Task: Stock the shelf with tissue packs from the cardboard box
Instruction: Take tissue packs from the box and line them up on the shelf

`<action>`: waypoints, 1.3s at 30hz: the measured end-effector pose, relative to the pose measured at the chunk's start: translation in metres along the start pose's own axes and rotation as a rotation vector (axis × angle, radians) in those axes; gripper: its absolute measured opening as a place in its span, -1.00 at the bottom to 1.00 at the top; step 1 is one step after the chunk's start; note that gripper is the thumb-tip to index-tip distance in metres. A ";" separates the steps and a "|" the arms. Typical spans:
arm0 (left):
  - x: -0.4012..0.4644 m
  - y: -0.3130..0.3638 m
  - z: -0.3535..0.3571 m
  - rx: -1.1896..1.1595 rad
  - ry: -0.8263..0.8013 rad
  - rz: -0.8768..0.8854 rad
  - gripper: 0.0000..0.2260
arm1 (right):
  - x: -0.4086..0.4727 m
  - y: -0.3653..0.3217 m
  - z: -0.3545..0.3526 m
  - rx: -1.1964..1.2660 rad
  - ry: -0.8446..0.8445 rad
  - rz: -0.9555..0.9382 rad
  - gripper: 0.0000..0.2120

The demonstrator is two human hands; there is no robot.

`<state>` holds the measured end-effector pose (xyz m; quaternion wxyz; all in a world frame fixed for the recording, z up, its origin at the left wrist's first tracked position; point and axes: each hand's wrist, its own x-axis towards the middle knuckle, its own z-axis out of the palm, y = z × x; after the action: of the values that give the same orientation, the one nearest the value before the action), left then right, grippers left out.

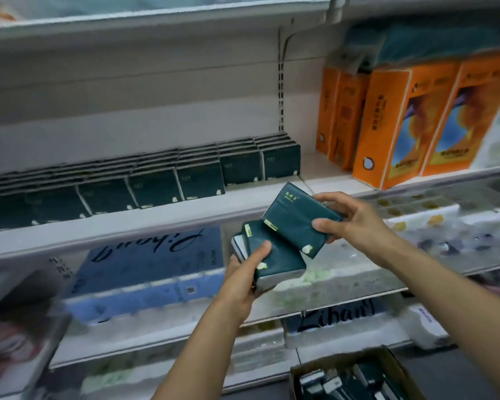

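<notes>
White metal shelf (145, 226) | both hands (355, 223) grip glossy green tissue packs (298, 220)

Dark green tissue packs (298, 220) (gold lettering), orange boxes (387, 122), brown cardboard box (387, 359).

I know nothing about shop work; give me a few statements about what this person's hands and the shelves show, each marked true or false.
1. The right hand grips one dark green tissue pack. True.
2. The left hand is empty. False: it holds a small stack of dark green packs.
3. Tall orange cartons stand right of the dark green shelf row. True.
4. The brown cardboard box is empty. False: packs remain inside.
</notes>
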<state>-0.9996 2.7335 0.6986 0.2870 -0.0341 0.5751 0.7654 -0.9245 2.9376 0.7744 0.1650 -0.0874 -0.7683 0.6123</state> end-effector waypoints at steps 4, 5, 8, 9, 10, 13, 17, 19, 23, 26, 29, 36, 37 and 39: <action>-0.004 0.031 -0.031 -0.003 0.043 0.047 -0.32 | 0.037 -0.022 0.027 -0.030 0.059 -0.032 -0.66; -0.005 0.040 -0.040 -0.002 0.051 0.058 -0.28 | 0.050 -0.027 0.035 -0.050 0.074 -0.056 -0.66; -0.009 0.060 -0.054 -0.006 0.028 0.087 -0.31 | 0.085 -0.038 0.047 -0.138 0.102 -0.147 -0.65; -0.010 0.068 -0.057 0.000 0.014 0.098 -0.35 | 0.097 -0.040 0.051 -0.158 0.108 -0.168 -0.65; -0.011 0.075 -0.059 0.005 -0.002 0.112 -0.39 | 0.108 -0.040 0.055 -0.184 0.112 -0.180 -0.65; -0.005 0.096 -0.066 0.005 -0.001 0.139 -0.41 | 0.139 -0.037 0.064 -0.332 0.104 -0.192 -0.67; 0.012 0.116 -0.077 -0.032 0.082 0.134 -0.51 | 0.175 -0.015 0.073 -0.621 0.010 -0.154 -0.68; 0.018 0.121 -0.080 -0.048 0.087 0.121 -0.54 | 0.182 -0.002 0.076 -0.737 0.038 -0.118 -0.66; 0.035 0.132 -0.088 -0.059 0.089 0.119 -0.49 | 0.191 0.011 0.089 -0.796 0.118 -0.171 -0.59; 0.043 0.137 -0.088 -0.059 0.080 0.121 -0.52 | 0.197 0.013 0.096 -0.842 0.139 -0.222 -0.55; 0.050 0.140 -0.091 -0.060 0.073 0.114 -0.54 | 0.206 0.014 0.102 -0.887 0.145 -0.245 -0.54; 0.060 0.139 -0.096 -0.045 0.075 0.104 -0.53 | 0.218 0.016 0.111 -0.955 0.158 -0.275 -0.54; 0.060 0.139 -0.097 -0.044 0.077 0.103 -0.52 | 0.218 0.016 0.112 -0.963 0.160 -0.275 -0.53; 0.061 0.139 -0.097 -0.044 0.080 0.102 -0.52 | 0.218 0.016 0.113 -0.976 0.164 -0.276 -0.53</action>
<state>-1.1433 2.6466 0.7623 0.2235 -0.0419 0.5700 0.7896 -1.1695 2.9117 0.7689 0.2441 -0.0999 -0.9535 0.1458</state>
